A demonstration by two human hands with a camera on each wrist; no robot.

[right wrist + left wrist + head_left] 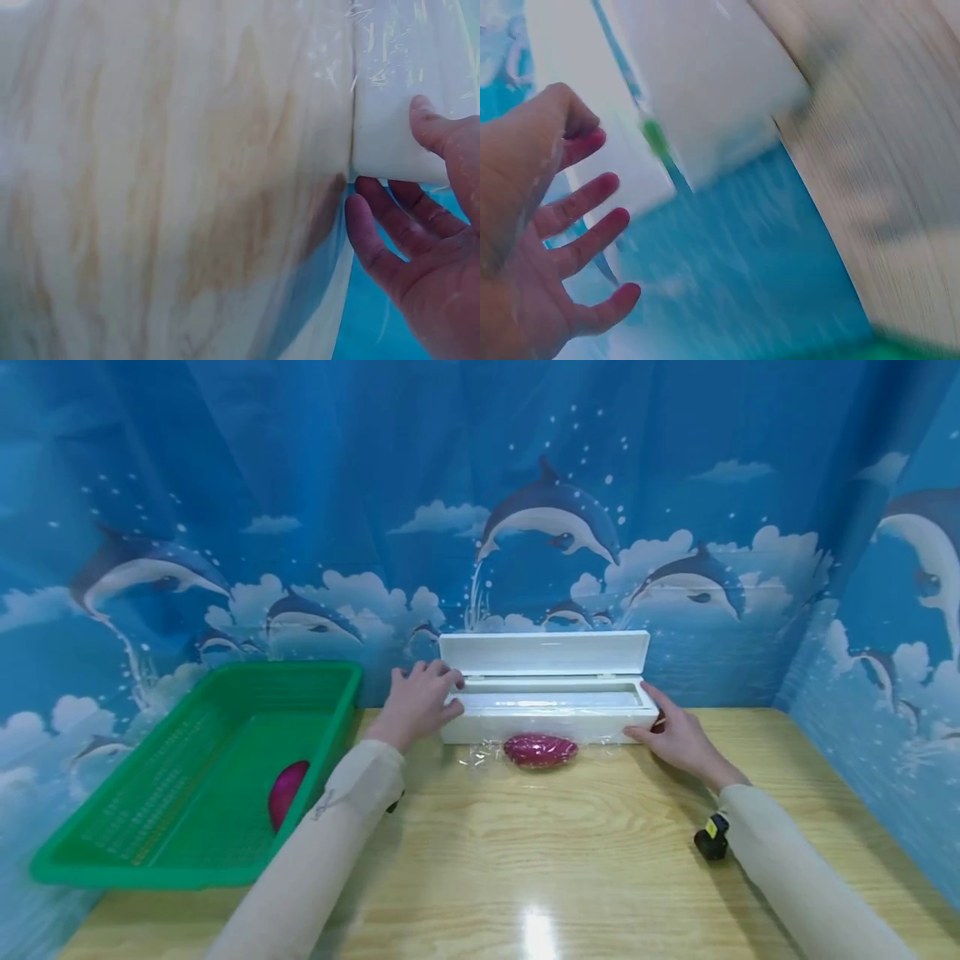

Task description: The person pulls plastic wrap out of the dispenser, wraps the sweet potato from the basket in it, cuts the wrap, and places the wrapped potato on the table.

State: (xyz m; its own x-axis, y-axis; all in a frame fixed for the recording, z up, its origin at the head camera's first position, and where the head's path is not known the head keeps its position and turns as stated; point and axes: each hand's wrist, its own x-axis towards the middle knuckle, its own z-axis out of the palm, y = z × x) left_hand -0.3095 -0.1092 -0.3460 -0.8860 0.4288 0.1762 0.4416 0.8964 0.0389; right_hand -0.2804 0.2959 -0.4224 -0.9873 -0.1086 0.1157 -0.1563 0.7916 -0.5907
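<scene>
A long white plastic-wrap dispenser (536, 727) stands at the back of the table with its lid (543, 653) raised. Clear film lies in front, over or around a purple-red oblong piece of produce (540, 750) resembling a sweet potato. My right hand (678, 739) grips the dispenser's right end, thumb on the front face and fingers at the end. Near the left end hovers my left hand (422, 700), fingers spread and loosely bent; in the left wrist view a gap shows between the fingers and the dispenser (712, 82).
On the left, a green plastic basket (341, 714) holds another purple-red piece of produce (287, 793). Behind the table hangs a blue dolphin-print curtain (360, 527). Something small and dark red (658, 723) peeks out behind the right hand.
</scene>
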